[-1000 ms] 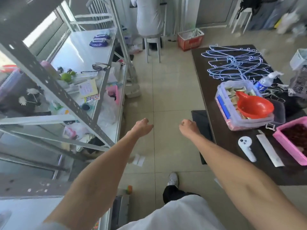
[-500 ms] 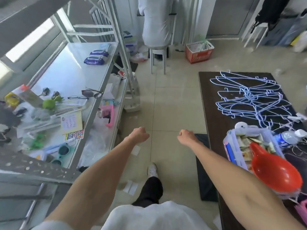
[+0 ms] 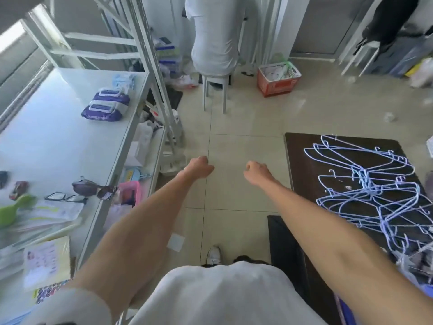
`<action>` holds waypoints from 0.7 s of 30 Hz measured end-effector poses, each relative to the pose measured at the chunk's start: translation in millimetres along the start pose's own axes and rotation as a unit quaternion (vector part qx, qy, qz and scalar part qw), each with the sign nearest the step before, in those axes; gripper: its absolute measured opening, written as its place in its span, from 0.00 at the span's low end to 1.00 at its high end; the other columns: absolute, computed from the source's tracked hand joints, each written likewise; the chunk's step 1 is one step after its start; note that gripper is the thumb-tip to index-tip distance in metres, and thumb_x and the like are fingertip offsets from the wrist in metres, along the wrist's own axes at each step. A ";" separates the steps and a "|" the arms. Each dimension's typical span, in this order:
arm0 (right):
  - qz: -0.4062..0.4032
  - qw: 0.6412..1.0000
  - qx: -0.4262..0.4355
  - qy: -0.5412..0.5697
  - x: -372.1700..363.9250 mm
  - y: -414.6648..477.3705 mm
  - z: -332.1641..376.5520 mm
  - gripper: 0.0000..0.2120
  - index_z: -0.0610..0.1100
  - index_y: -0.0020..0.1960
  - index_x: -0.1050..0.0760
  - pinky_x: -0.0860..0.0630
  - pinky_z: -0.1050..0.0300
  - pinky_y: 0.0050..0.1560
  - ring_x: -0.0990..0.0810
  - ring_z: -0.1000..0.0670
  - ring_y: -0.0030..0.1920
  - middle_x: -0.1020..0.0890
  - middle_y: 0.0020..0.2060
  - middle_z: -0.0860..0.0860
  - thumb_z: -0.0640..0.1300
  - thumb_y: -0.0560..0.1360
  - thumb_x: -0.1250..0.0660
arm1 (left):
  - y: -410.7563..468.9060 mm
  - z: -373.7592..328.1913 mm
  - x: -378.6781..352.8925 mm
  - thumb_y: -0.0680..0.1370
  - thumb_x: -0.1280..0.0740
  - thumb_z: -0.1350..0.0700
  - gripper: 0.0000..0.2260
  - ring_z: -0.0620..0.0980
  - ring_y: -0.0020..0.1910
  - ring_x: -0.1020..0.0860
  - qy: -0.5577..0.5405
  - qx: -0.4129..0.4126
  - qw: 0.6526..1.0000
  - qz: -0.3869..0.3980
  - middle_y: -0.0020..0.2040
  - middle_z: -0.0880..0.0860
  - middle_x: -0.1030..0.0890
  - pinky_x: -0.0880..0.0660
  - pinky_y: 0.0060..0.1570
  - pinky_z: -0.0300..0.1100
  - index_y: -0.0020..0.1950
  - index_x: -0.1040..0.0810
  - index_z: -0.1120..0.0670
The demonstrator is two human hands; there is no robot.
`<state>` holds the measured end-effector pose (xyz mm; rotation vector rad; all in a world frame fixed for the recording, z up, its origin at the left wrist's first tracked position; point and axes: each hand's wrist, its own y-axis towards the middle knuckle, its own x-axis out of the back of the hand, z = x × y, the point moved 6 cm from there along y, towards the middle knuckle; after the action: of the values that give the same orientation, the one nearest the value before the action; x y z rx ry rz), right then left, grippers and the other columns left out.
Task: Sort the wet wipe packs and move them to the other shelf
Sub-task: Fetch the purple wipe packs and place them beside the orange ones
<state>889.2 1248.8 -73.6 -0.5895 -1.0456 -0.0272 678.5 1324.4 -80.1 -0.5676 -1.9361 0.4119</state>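
Note:
Two purple wet wipe packs (image 3: 106, 106) lie side by side on the white shelf (image 3: 58, 141) at the left, with a pale blue pack (image 3: 124, 80) just behind them. More packs (image 3: 167, 55) are stacked on a farther shelf behind the metal upright. My left hand (image 3: 199, 168) and my right hand (image 3: 255, 171) are both stretched out over the tiled floor, fingers curled into loose fists, holding nothing. Both hands are well to the right of the purple packs.
Sunglasses (image 3: 93, 187), spectacles (image 3: 65, 198), a green toy (image 3: 14, 209) and papers lie on the near shelf. A dark table (image 3: 304, 160) with tangled blue hangers (image 3: 365, 184) stands right. A person sits on a white stool (image 3: 214, 90) ahead, beside a red basket (image 3: 277, 79).
The view has advanced along the aisle toward the purple packs; the tub and red scoop on the table have dropped out of sight. Both hands stay in loose fists.

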 end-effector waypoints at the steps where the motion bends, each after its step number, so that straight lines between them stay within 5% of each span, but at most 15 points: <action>1: 0.001 1.000 0.002 0.001 5.2 15.7 9.9 0.16 0.39 0.63 0.24 0.24 0.49 0.60 0.22 0.37 0.63 0.21 0.62 0.37 0.44 0.80 0.41 | 12.6 -2.1 9.6 0.78 0.38 0.52 0.19 0.61 0.63 0.24 -0.005 0.004 1.000 0.000 0.63 0.59 0.22 0.26 0.59 0.47 0.66 0.24 0.57; 6: 0.019 1.000 0.022 -0.002 20.0 94.5 61.2 0.16 0.40 0.63 0.24 0.24 0.50 0.61 0.22 0.38 0.64 0.21 0.63 0.36 0.45 0.79 0.40 | 82.0 2.1 47.3 0.75 0.38 0.52 0.08 0.61 0.51 0.21 -0.020 0.001 1.000 0.009 0.53 0.62 0.20 0.27 0.47 0.46 0.47 0.28 0.57; 10: 0.040 0.998 0.053 -0.002 24.1 161.0 104.0 0.16 0.41 0.63 0.24 0.25 0.50 0.61 0.24 0.38 0.65 0.21 0.62 0.37 0.44 0.79 0.41 | 138.4 13.5 75.1 0.76 0.38 0.53 0.09 0.59 0.52 0.22 -0.046 0.030 0.999 0.005 0.53 0.60 0.20 0.28 0.48 0.44 0.50 0.25 0.59; 14: 0.066 0.992 0.104 -0.004 29.3 255.0 162.0 0.16 0.42 0.64 0.24 0.27 0.52 0.62 0.24 0.39 0.66 0.20 0.63 0.39 0.45 0.79 0.40 | 203.1 25.3 116.9 0.78 0.37 0.54 0.18 0.59 0.60 0.21 -0.098 0.084 0.991 -0.020 0.61 0.59 0.21 0.25 0.58 0.46 0.66 0.24 0.59; 21: 0.117 0.956 0.267 -0.035 35.7 383.3 332.3 0.11 0.42 0.55 0.18 0.25 0.50 0.56 0.19 0.37 0.59 0.15 0.56 0.40 0.44 0.79 0.36 | 274.4 39.8 223.2 0.80 0.38 0.57 0.14 0.56 0.56 0.20 -0.176 0.147 0.967 -0.108 0.57 0.57 0.19 0.25 0.53 0.45 0.63 0.21 0.59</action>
<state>752.9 1738.2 -94.7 -0.2179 -0.9920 0.4753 618.4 1675.1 -71.9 -0.0891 -2.1919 0.6811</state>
